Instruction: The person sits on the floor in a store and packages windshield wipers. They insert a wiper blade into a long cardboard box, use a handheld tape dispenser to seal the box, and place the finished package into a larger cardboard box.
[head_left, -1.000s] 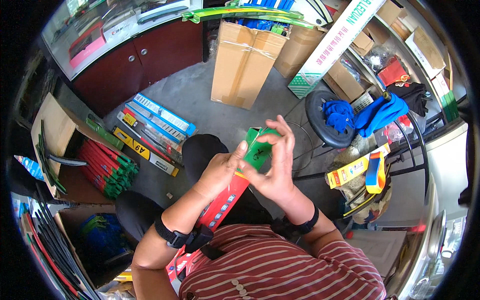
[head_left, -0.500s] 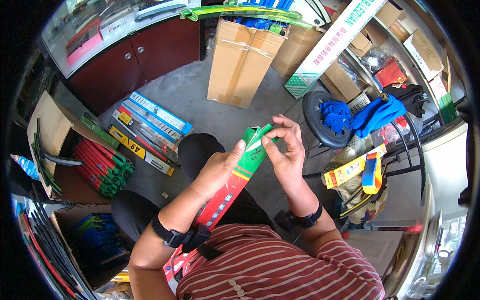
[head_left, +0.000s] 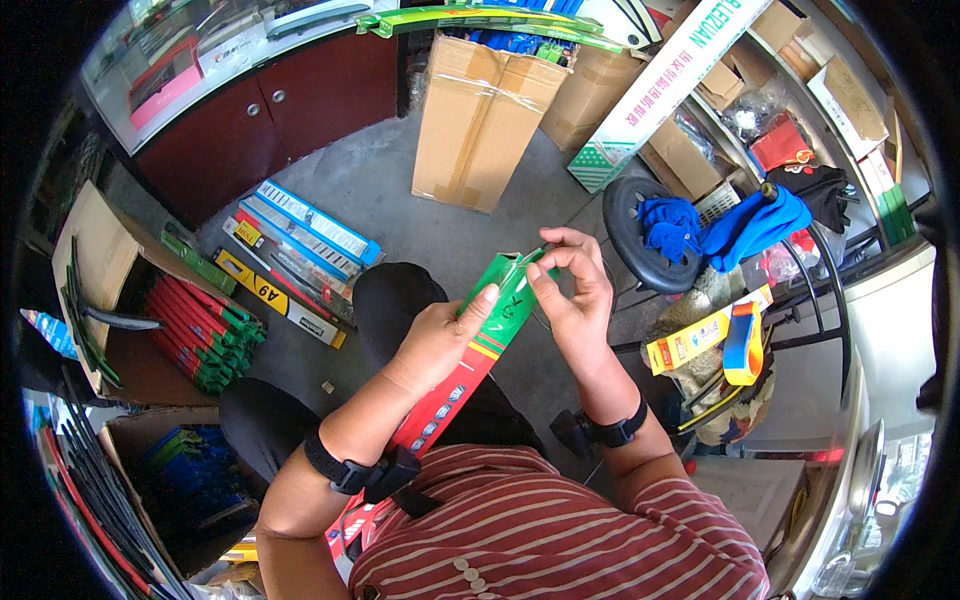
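A long, slim cardboard box (head_left: 460,385), red with a green end and yellow stripes, slants up across my lap. My left hand (head_left: 437,338) is wrapped round it just below the green end, thumb lying on the front face. At the top of the box, the thumb and forefinger of my right hand (head_left: 577,290) pinch the edge of the green end flap; the other fingers are curled above. What the box contains is hidden.
Flat long packages (head_left: 300,250) lie on the floor ahead to the left. Open cartons of red-green boxes (head_left: 205,330) and blue packs (head_left: 200,470) stand at my left. A tall carton (head_left: 490,120) is ahead; a black stool (head_left: 645,235) with blue cloth sits at right.
The flap at the green end now sits flatter, with less of its inside showing. My right fingers have shifted slightly at the top edge; my left hand keeps its hold.
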